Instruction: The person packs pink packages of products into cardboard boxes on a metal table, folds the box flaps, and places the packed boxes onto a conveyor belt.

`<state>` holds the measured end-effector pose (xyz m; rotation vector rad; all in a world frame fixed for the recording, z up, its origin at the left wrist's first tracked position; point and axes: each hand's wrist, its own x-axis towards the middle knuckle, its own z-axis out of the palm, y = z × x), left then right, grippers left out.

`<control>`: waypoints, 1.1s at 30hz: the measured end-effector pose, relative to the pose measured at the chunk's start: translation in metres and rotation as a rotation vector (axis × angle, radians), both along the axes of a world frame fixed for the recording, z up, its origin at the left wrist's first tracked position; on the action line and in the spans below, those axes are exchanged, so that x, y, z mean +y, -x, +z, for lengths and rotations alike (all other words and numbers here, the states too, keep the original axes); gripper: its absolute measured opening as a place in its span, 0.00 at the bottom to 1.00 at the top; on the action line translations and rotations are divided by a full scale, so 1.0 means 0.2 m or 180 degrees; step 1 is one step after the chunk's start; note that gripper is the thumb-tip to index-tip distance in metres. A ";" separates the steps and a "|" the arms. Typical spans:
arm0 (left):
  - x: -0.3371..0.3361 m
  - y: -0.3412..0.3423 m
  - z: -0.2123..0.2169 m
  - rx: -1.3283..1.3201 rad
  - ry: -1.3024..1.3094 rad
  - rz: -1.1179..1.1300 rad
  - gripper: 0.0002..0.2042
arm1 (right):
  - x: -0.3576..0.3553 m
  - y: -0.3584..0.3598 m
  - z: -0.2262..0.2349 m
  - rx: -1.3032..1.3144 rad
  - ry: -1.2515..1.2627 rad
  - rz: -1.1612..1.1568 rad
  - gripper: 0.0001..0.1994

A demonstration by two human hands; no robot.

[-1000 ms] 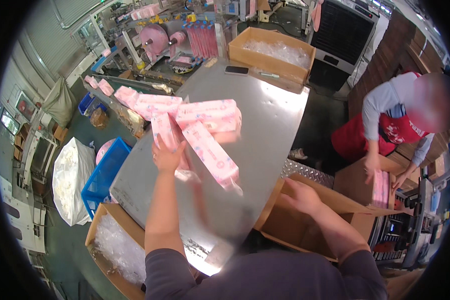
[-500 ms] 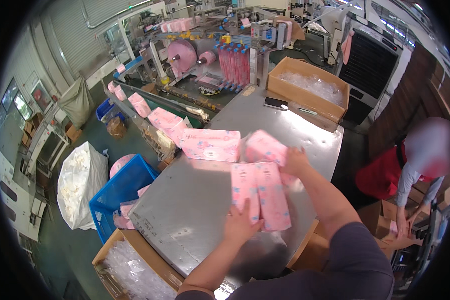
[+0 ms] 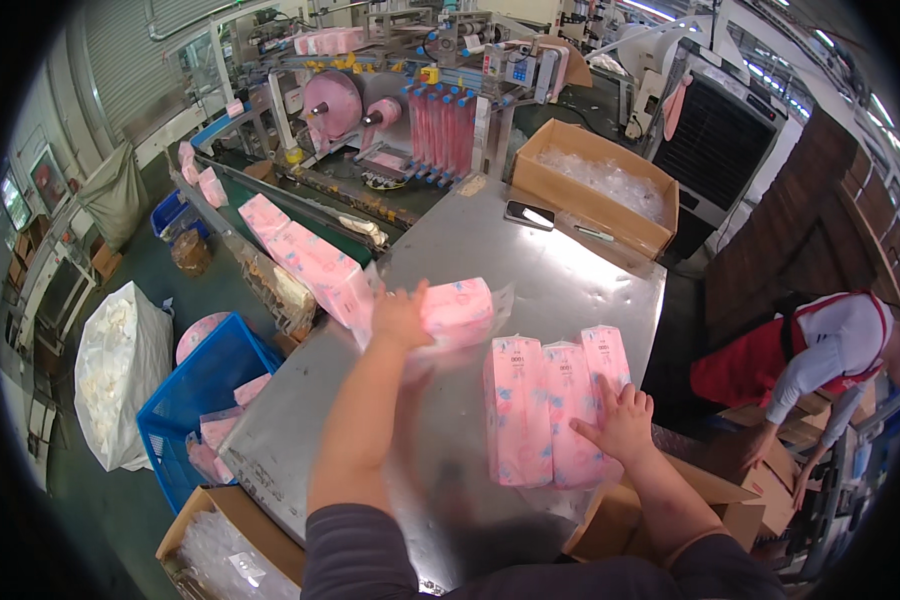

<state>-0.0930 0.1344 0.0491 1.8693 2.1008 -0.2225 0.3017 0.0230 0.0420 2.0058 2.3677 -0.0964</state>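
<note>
Several pink tissue packs with blue and pink prints are on the metal table. My left hand grips the near end of one tissue pack, which tilts at the end of the conveyor line. On the right, three tissue packs stand side by side in a row, long sides touching. My right hand rests open on this row, thumb over the middle pack and fingers spread against the rightmost tissue pack. More tissue packs queue end to end on the conveyor behind my left hand.
The metal table holds a phone and a cardboard box of clear plastic bags. A blue crate and a white sack stand left. An open carton sits by my right forearm. A co-worker bends over boxes.
My left hand has left the two packs and moved up to a pack at the conveyor end. My right hand has come down, and a third pack now stands beside the two.
</note>
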 end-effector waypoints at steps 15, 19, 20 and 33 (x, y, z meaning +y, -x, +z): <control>-0.43 -0.11 -0.21 -0.0866 -0.1212 -0.0841 0.23 | 0.11 -0.04 -0.10 0.0295 0.0240 0.0123 0.37; -0.86 -0.18 -0.18 -0.1228 -0.0981 -0.0774 0.22 | -0.06 -0.02 -0.06 0.0173 0.0563 0.0289 0.36; -1.01 -0.20 -0.18 -0.1115 -0.0831 -0.0791 0.24 | -0.12 -0.02 -0.06 0.0169 0.0594 0.0340 0.36; -0.98 -0.37 -0.13 -0.0736 -0.0893 -0.0097 0.34 | -0.34 -0.06 -0.04 0.0228 0.0528 0.0553 0.36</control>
